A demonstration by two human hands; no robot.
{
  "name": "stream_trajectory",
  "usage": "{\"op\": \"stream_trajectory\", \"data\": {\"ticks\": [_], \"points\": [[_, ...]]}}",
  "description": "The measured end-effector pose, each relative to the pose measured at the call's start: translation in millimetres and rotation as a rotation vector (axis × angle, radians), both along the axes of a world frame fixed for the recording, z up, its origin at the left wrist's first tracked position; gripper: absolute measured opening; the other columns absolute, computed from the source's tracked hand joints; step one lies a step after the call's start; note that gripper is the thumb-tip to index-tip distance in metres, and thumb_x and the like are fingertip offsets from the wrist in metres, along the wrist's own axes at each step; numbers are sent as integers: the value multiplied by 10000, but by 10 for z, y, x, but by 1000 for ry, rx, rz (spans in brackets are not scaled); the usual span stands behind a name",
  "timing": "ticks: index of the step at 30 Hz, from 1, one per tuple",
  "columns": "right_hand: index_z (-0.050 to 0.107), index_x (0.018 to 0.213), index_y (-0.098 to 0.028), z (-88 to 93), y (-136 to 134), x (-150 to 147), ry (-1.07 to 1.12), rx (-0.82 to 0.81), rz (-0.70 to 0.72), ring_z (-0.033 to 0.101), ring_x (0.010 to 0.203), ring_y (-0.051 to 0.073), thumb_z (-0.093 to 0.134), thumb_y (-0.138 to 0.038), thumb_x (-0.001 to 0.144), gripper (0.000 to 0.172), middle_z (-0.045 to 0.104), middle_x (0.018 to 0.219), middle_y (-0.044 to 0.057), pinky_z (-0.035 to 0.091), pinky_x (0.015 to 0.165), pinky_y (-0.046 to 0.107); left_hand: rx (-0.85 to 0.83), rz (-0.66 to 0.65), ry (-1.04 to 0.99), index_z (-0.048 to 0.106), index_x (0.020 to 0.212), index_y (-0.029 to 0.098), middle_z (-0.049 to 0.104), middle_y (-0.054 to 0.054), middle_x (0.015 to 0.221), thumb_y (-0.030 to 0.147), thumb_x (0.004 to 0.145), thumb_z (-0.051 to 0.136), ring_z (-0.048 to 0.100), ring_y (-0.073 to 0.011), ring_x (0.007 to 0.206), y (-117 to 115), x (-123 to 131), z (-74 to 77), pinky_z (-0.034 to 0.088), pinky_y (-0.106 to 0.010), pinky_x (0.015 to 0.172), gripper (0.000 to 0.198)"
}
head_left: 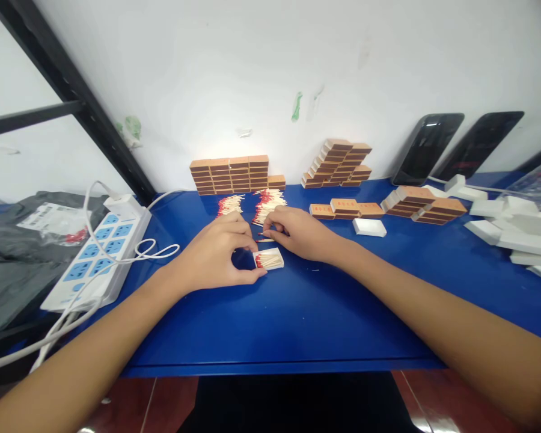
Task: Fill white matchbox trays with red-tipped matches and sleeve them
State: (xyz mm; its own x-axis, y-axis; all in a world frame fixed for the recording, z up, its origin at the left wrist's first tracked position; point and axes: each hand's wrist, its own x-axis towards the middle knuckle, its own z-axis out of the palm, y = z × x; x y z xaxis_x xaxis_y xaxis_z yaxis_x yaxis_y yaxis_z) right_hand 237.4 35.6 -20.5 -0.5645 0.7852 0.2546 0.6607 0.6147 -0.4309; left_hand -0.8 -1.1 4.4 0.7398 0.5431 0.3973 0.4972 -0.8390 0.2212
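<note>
Match tray [278, 266], white, lies on a glossy blue desk [252, 325], its long axis running left to right, the right end angled slightly away; the matches [269, 260] inside point their red heads left. The left hand [220, 249] curves round the tray's left end, gripping it between thumb and fingers. Just beyond, the right hand [300, 231] bends down to loose matches [265, 240], fingertips gathered; I cannot tell whether they pinch one. Farther back are two match heaps [270, 207], then stacked matchboxes [229, 174] against a white wall [243, 72].

Blue tabletop [252, 328], stacked matchboxes [229, 175], loose red-tipped matches [270, 207], white tray of matches [276, 266], piled white trays [529, 242], white power strip [90, 251]
</note>
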Motion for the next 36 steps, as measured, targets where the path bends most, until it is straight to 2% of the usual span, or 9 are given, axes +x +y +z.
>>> {"op": "stream_trajectory", "data": {"ticks": [6, 14, 19, 26, 31, 36], "points": [[668, 880, -174, 28, -7, 11, -37, -58, -71, 538, 782, 164, 665, -214, 1008, 135, 655, 870, 40, 381, 739, 295, -4, 0, 2, 809, 920, 187, 733, -47, 879, 443, 863, 847, 646, -217, 887, 1, 0, -7, 551, -397, 847, 265], [700, 923, -194, 166, -81, 258, -111, -117, -48, 544, 763, 170, 672, -297, 978, 120, 657, 882, 38, 368, 690, 298, 1, -10, 1, 812, 904, 192, 711, -40, 843, 413, 846, 866, 618, -215, 871, -7, 2, 13, 538, -394, 826, 235], [679, 906, -199, 188, -125, 296, -161, -177, -61, 560, 766, 180, 618, -256, 988, 116, 669, 872, 47, 374, 676, 304, -17, -3, 5, 816, 906, 200, 716, -38, 860, 422, 855, 859, 624, -209, 877, -13, 1, 20, 541, -388, 833, 232], [634, 862, -205, 104, -158, 190, -110, -85, -44, 548, 725, 168, 600, -207, 989, 132, 655, 853, 38, 390, 688, 310, -18, 0, 3, 804, 896, 200, 727, -47, 865, 436, 856, 853, 629, -222, 891, -19, 6, 18, 541, -389, 820, 244], [640, 869, -200, 91, -164, 189, -55, -99, 7, 542, 739, 159, 597, -210, 1007, 144, 652, 866, 33, 390, 691, 300, -24, 6, 9, 805, 903, 212, 731, -51, 865, 439, 856, 851, 633, -228, 890, -9, 8, 18, 543, -394, 826, 236], [671, 925, -194, 138, -162, 192, -56, -63, -79, 558, 778, 167, 625, -206, 996, 85, 656, 909, 41, 400, 722, 299, -27, 7, 9, 808, 905, 213, 740, -47, 873, 413, 841, 862, 644, -224, 885, -17, 12, 27, 542, -395, 836, 217]]}}
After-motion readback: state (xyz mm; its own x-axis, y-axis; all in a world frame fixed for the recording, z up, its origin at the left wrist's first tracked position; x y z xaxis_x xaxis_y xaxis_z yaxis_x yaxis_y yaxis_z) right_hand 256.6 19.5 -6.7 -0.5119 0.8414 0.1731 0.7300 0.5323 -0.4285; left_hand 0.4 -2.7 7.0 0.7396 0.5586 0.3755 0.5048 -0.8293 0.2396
